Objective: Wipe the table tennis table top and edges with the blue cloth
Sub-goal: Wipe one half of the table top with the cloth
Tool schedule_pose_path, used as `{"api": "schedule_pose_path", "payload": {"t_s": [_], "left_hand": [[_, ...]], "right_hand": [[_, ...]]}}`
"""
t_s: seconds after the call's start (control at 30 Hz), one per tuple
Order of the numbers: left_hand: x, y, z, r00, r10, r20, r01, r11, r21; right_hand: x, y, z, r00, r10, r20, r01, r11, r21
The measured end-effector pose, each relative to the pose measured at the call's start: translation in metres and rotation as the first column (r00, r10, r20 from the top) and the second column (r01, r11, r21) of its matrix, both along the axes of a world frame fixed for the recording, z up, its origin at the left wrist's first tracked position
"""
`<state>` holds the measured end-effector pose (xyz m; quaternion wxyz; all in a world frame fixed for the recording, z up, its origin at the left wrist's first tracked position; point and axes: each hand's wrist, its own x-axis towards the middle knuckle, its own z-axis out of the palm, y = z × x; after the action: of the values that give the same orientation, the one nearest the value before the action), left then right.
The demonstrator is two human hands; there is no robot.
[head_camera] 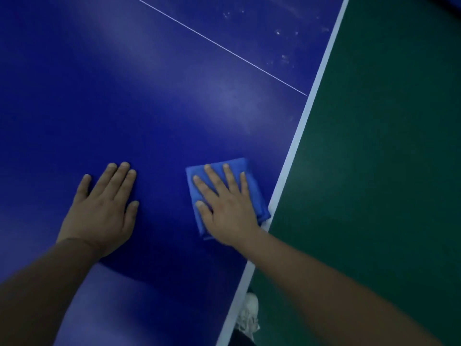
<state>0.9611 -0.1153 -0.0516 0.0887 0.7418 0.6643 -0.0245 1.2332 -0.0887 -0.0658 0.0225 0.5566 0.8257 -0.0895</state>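
Here, nearest the viewer, a white laced shoe [249,313] stands on the dark green floor [374,171] just off the table's edge, below the right wrist. Both bare forearms reach forward over the dark blue table tennis table [149,96].

The left hand [104,208] lies palm-down on the bare surface, its fingers [117,181] straight and close together, holding nothing; it appears to serve as a brace. The right hand [224,208] lies flat with its fingers [212,178] spread and straight, pressing on the folded bright blue cloth [258,201] rather than gripping it.

The cloth lies under the right palm and fingers, showing beyond the fingertips and to the right of the little finger, where its corner reaches the pale white border stripe [299,136] along the table edge.

Judged by its folds, the cloth is soft, light and limp. It should slide readily on the smooth top, so flat downward pressure ought to hold it. For the edges, a pinch with cloth wrapped over the rim would likely serve better.

No container is in view.

Beyond the fingertips, a thin white centre line [219,46] crosses the top. Farther right of it, whitish specks and smudges [282,46] mark a patch that seems not yet wiped.
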Motion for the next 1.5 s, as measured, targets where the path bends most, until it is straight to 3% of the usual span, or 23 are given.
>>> {"api": "schedule_pose_path", "payload": {"t_s": [0.03,0.17,0.3,0.4,0.53,0.6,0.73,0.87,0.93,1.03,1.1,1.17,1.23,1.33,1.4,1.5], "left_hand": [[0.01,-0.002,0.002,0.998,0.063,0.002,-0.063,0.998,-0.008],[0.086,-0.004,0.007,0.935,0.318,0.155,-0.325,0.945,0.021],[0.128,0.002,-0.003,0.82,0.528,0.221,-0.536,0.844,-0.024],[0.126,0.004,-0.01,0.825,0.534,0.187,-0.545,0.839,0.008],[0.125,0.006,-0.015,0.829,0.527,0.186,-0.541,0.84,0.033],[0.125,0.006,-0.015,0.836,0.519,0.178,-0.531,0.847,0.024],[0.125,0.006,-0.014,0.84,0.52,0.158,-0.527,0.85,0.01],[0.126,0.007,-0.013,0.845,0.515,0.142,-0.521,0.853,0.009],[0.126,0.008,-0.012,0.842,0.52,0.143,-0.527,0.85,0.012],[0.126,0.009,-0.012,0.842,0.521,0.14,-0.528,0.849,0.01],[0.127,0.009,-0.012,0.841,0.521,0.146,-0.529,0.849,0.015],[0.128,0.008,-0.013,0.839,0.522,0.155,-0.531,0.847,0.023],[0.128,0.007,-0.014,0.835,0.525,0.162,-0.536,0.844,0.026],[0.126,0.006,-0.013,0.831,0.534,0.153,-0.543,0.839,0.021],[0.127,0.006,-0.011,0.832,0.536,0.145,-0.543,0.84,0.012],[0.128,0.007,-0.009,0.833,0.535,0.141,-0.542,0.84,0.012]], "right_hand": [[0.022,0.013,0.0,1.0,-0.003,0.025,0.003,1.0,0.0],[0.088,0.055,0.005,0.954,-0.271,0.131,0.276,0.961,-0.019],[0.052,0.043,0.003,0.996,-0.069,0.065,0.071,0.997,-0.026],[-0.011,0.069,-0.001,0.99,0.142,-0.009,-0.142,0.99,-0.005],[-0.105,0.135,-0.002,0.98,0.182,-0.076,-0.184,0.983,-0.017],[-0.113,0.161,-0.001,0.98,0.186,-0.068,-0.187,0.982,-0.013],[-0.01,0.203,-0.006,0.999,-0.031,0.014,0.031,0.998,0.047],[0.12,0.231,0.001,0.94,-0.338,0.053,0.338,0.941,0.008],[0.138,0.234,0.003,0.891,-0.453,0.042,0.453,0.891,-0.001],[0.102,0.214,0.003,0.838,-0.545,-0.016,0.545,0.838,0.001],[0.06,0.172,-0.002,0.938,-0.348,-0.006,0.347,0.937,0.039],[0.03,0.108,-0.005,0.999,0.021,-0.026,-0.019,0.997,0.076],[0.042,0.061,-0.006,0.945,0.325,-0.039,-0.322,0.944,0.068],[0.095,0.081,-0.003,0.886,0.463,0.027,-0.463,0.885,0.037],[0.125,0.129,-0.002,0.945,0.296,0.138,-0.304,0.951,0.046],[0.144,0.193,0.007,0.986,-0.146,0.082,0.145,0.989,0.01]]}}
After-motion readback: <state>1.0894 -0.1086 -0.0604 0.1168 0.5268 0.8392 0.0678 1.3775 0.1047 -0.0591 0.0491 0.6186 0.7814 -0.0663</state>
